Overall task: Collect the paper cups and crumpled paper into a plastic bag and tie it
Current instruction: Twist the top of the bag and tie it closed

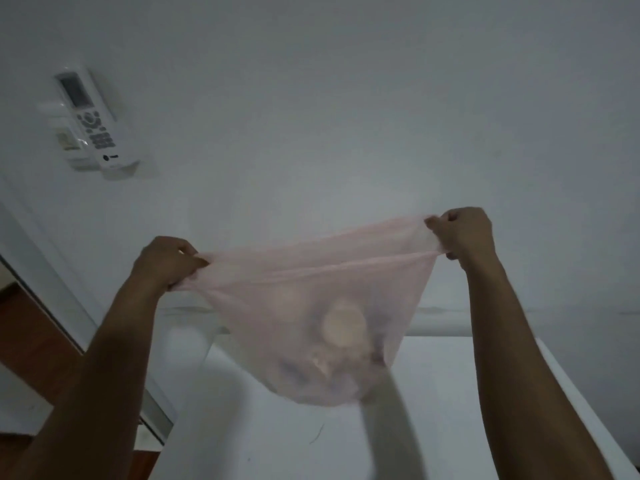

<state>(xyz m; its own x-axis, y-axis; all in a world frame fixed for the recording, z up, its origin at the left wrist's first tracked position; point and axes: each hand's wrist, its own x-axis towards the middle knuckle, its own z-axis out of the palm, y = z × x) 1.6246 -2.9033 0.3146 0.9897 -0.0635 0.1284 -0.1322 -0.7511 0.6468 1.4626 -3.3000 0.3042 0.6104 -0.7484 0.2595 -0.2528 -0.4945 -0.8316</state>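
Note:
A thin pink see-through plastic bag point(311, 292) hangs in the air above a white table point(450, 393). My left hand point(166, 263) grips its left top corner and my right hand point(462, 233) grips its right top corner, so the mouth is stretched wide between them. Through the plastic a paper cup point(344, 323) shows as a pale round shape, with blurred crumpled paper point(311, 372) bunched in the sagging bottom.
A white remote control point(93, 119) sits in a holder on the white wall at upper left. A door frame point(52, 289) runs down the left edge, with brown wooden floor point(31, 341) beside it. The bag's shadow falls on the table.

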